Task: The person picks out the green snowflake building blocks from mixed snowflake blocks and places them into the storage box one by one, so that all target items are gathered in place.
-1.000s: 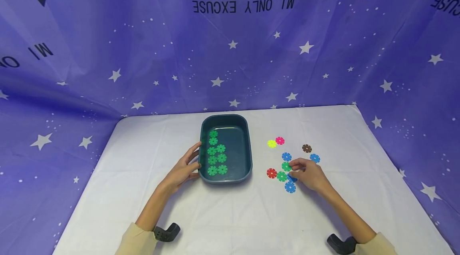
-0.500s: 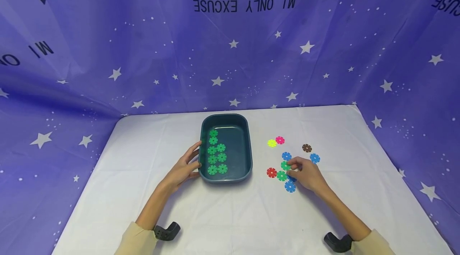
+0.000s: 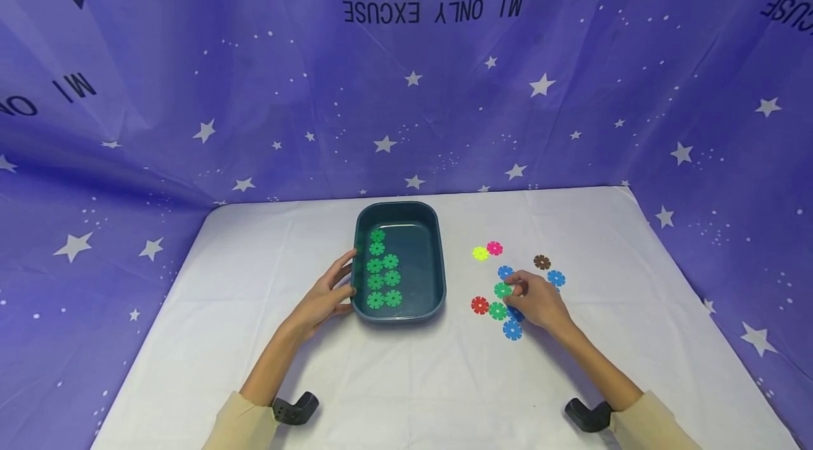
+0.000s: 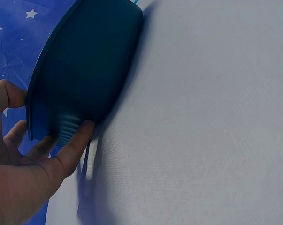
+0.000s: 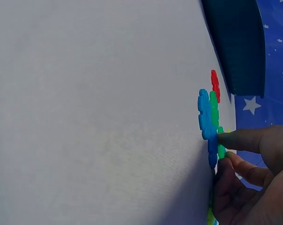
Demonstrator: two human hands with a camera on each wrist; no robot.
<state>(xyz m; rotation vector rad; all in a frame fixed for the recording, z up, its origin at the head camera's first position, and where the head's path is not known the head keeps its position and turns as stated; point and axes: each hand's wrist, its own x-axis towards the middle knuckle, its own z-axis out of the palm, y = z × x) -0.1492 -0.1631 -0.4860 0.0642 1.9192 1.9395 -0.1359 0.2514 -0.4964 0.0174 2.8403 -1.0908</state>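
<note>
While pinched, green disc (image 3: 503, 289) off-table.

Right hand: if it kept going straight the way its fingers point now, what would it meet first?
The right hand points left and slightly away, fingertips at a green flower-shaped plastic disc. Past that, probably bare white tablecloth, then the dark teal plastic tray's right wall, though depth is unclear.

We see two bare forearms, each ending in a bare hand: the left hand (image 3: 320, 300) and the right hand (image 3: 538, 302), with no rings, watches or gloves that we can make out. Both arms wear loose, pale cream sleeves (image 3: 238, 423) pushed back toward the elbow. Beneath each wrist sits a black, curved camera mount (image 3: 295, 408), matte and rounded, strapped close.
</note>
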